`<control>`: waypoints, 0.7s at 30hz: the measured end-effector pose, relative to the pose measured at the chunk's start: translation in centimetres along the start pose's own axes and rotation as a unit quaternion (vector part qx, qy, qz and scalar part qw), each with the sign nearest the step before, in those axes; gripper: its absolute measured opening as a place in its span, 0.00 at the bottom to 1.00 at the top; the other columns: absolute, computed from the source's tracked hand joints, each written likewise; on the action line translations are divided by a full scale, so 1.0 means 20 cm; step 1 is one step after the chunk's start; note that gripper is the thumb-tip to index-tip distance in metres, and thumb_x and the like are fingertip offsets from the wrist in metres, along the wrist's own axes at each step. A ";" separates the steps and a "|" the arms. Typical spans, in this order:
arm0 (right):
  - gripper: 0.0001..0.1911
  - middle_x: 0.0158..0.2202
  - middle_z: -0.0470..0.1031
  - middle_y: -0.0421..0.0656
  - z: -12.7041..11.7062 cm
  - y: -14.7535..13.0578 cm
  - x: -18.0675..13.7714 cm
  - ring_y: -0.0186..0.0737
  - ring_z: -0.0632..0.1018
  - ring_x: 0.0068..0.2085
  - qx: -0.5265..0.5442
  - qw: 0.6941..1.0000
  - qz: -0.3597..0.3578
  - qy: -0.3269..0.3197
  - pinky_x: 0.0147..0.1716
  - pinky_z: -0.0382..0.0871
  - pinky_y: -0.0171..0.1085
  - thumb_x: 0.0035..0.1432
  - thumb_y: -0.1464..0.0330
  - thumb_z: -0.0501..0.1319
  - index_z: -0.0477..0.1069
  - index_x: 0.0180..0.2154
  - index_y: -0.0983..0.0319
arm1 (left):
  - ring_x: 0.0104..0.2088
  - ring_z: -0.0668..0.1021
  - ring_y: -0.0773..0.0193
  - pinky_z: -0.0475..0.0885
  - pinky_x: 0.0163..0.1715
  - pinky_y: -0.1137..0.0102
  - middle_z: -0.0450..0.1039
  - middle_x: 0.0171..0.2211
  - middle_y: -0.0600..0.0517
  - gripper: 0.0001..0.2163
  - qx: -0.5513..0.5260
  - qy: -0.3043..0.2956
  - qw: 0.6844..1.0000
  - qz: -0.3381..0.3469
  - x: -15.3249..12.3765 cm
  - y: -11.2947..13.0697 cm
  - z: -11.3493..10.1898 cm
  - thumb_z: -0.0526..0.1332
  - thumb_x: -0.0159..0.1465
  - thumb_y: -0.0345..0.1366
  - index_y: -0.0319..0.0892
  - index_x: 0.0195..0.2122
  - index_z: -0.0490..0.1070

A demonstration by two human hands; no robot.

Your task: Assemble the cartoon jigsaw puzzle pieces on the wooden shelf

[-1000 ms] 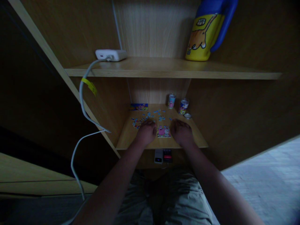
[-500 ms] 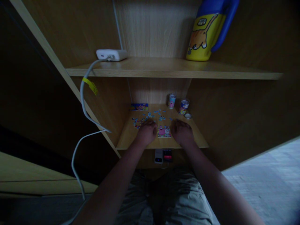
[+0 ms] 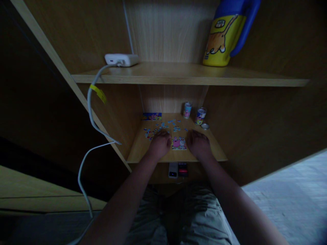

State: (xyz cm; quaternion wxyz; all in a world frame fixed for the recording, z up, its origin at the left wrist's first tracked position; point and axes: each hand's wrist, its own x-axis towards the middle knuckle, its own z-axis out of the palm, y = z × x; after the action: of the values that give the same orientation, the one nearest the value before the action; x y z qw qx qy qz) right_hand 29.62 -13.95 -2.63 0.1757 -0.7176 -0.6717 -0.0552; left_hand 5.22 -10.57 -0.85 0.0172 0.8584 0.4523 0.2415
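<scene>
on the lower shelf (image 3: 143, 149), your left hand (image 3: 159, 144) and right hand (image 3: 198, 144) rest curled, knuckles up, flanking the assembled puzzle patch (image 3: 178, 143); whether either pinches a piece, you cannot tell.

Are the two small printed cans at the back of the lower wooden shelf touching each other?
Apart. The head view shows bare wood between the left small printed can and the right one.
</scene>
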 end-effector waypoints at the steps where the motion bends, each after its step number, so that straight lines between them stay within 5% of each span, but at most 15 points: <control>1: 0.29 0.70 0.76 0.56 0.00 0.00 0.00 0.53 0.76 0.69 0.000 1.000 0.002 0.001 0.70 0.64 0.49 0.80 0.58 0.52 0.72 0.72 0.63 | 0.49 0.82 0.51 0.77 0.60 0.55 0.83 0.43 0.45 0.09 0.000 0.000 1.000 0.002 0.00 0.00 0.00 0.61 0.73 0.28 0.43 0.41 0.81; 21: 0.29 0.71 0.76 0.57 0.00 0.00 0.00 0.53 0.76 0.69 0.001 1.000 -0.004 0.003 0.70 0.64 0.49 0.79 0.59 0.53 0.72 0.72 0.64 | 0.49 0.82 0.50 0.77 0.60 0.54 0.82 0.43 0.45 0.09 0.005 -0.005 1.000 0.001 0.00 0.01 -0.01 0.61 0.73 0.28 0.44 0.41 0.81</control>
State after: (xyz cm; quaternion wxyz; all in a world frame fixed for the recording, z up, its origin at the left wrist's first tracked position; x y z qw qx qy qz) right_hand 29.60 -13.99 -2.57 0.1784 -0.7147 -0.6739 -0.0570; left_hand 5.22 -10.67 -0.60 0.0148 0.8600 0.4528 0.2347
